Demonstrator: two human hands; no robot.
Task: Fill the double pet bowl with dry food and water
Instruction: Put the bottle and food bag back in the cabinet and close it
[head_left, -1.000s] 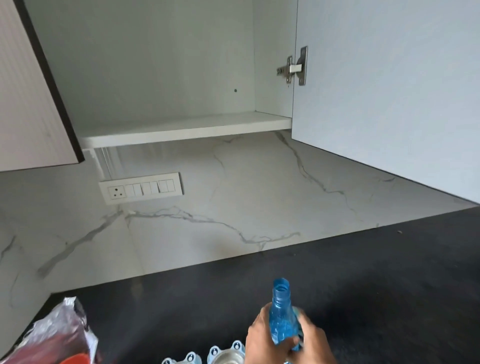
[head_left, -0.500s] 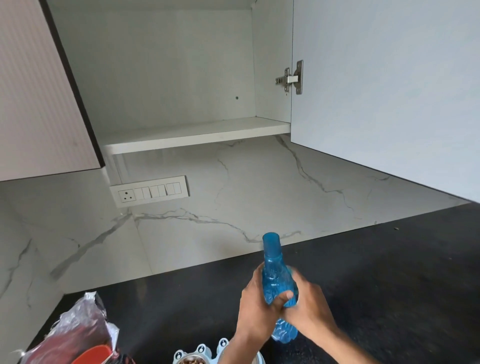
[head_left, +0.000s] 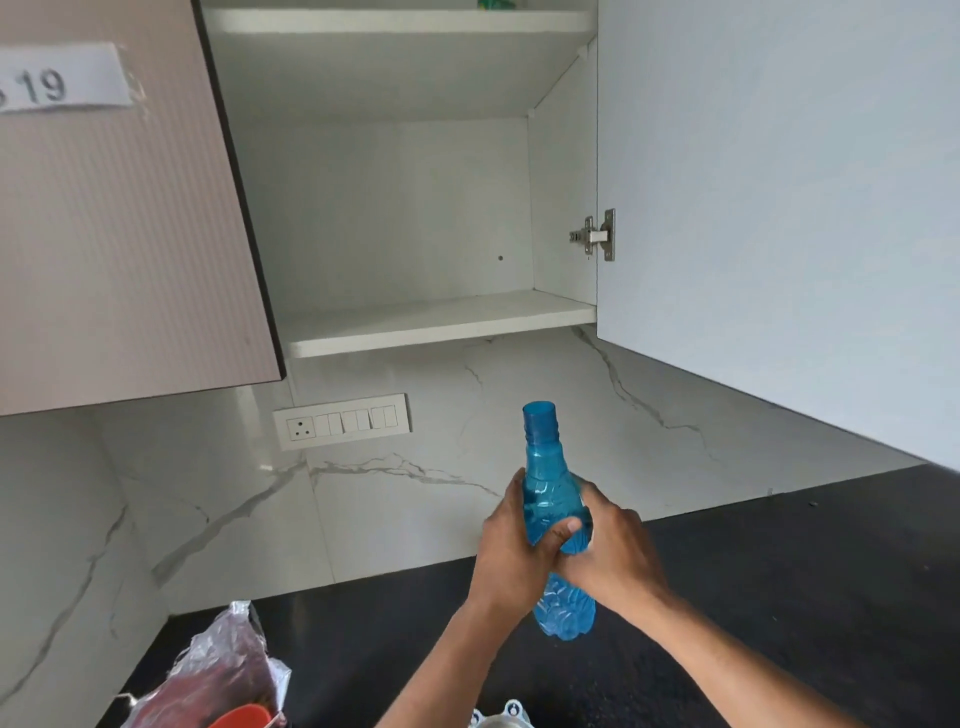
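I hold the blue bottle (head_left: 550, 499) upright above the dark surface (head_left: 779, 597), at about 6 o'clock in my view and slightly right of centre. Its long axis runs near vertical, neck toward 12 o'clock, base toward 6 o'clock, with a slight lean of the base to the right. The neck end is blue; I cannot tell whether a cap sits on it.

Grip state: my left hand (head_left: 514, 551) is wrapped around the bottle's middle from the 9 o'clock side, thumb across the front. My right hand (head_left: 613, 556) closes on the same section from the 3 o'clock side. Both hands touch the bottle and each other.

Surroundings: at 12 o'clock, a wall cabinet stands open, its lower shelf (head_left: 436, 325) bare. The right cabinet door (head_left: 779, 208) hangs open at 2 o'clock, above the surface and beside the bottle's neck line. The left door (head_left: 119, 234) at 10 o'clock carries a paper label (head_left: 57, 83). A switch plate (head_left: 343, 420) sits on the marble wall at 11 o'clock from the bottle.

At 7 o'clock, a crinkled food bag (head_left: 218, 670) rests on the surface. At 6 o'clock, the pet bowl (head_left: 501, 719) shows only its rim at the frame edge, below my forearms.
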